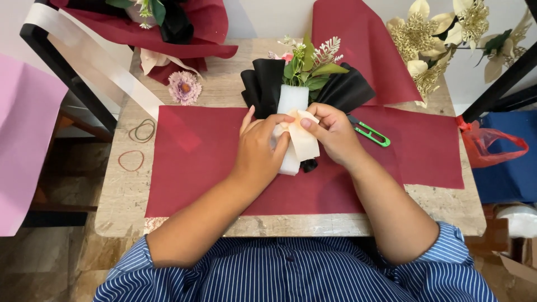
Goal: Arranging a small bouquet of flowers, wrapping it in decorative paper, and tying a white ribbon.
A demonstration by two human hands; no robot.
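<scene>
left hand (260, 146): fingers wrapped round the white-wrapped bouquet (292, 100)
right hand (333, 131): fingers pinching cream ribbon (305, 140)
nearby: green snips (370, 133)

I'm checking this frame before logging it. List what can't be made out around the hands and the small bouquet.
Head view only:
- Lower stem of the small bouquet: covered by the left hand and right hand.
- How the cream ribbon is tied: hidden under the fingers.
- Blades of the green scissors: behind the right hand.
- The second bouquet: cut off by the top edge.
</scene>
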